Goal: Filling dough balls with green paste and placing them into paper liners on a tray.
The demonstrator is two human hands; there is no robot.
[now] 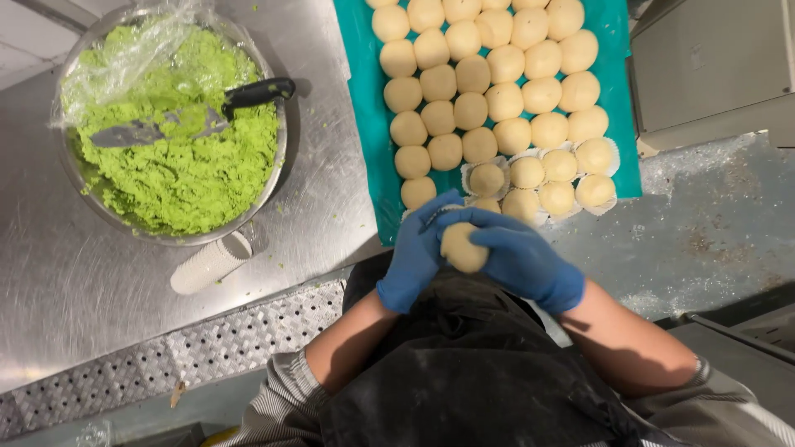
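- While cupped in both gloves, dough ball sits between left hand and right hand, fingers curled around it.
- Steel table scuffed, green crumbs scattered.
- Teal tray holds rowed balls.

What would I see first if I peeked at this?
Probably the bright green paste in the metal bowl at upper left, a black-handled spatula lying on it. Then the rows of pale dough balls on the teal tray, and two blue-gloved hands, left and right, cupping one ball.
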